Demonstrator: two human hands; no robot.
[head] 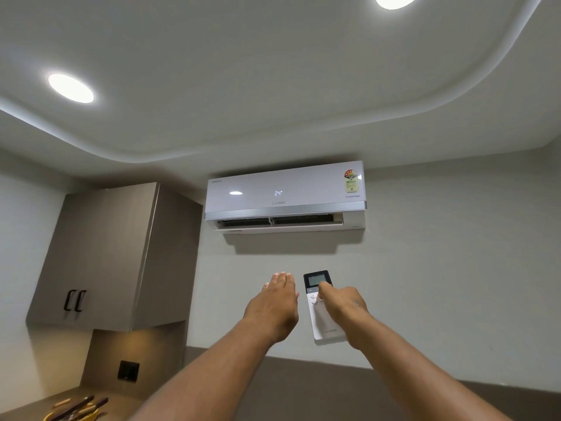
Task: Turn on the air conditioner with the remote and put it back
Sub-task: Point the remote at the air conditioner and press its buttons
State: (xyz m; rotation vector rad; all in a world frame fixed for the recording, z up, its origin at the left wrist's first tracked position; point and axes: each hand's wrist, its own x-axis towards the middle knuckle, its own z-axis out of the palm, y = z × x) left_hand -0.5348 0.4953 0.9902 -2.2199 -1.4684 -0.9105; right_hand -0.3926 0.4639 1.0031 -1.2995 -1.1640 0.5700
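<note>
A white air conditioner (285, 196) hangs high on the wall, its front showing "24" and its lower flap swung open. Below it, my right hand (341, 308) grips a white remote (323, 325) with a dark screen at its top, held upright and aimed at the unit. The thumb rests on the buttons under the screen. My left hand (274, 305) is raised just left of the remote, flat, fingers together, palm away from me, holding nothing and not touching the remote.
A brown wall cabinet (115, 256) with two black handles hangs at the left. Under it lie a dark wall socket (128, 371) and a counter with wooden-handled utensils (77, 407). Two round ceiling lights (70, 88) glow above.
</note>
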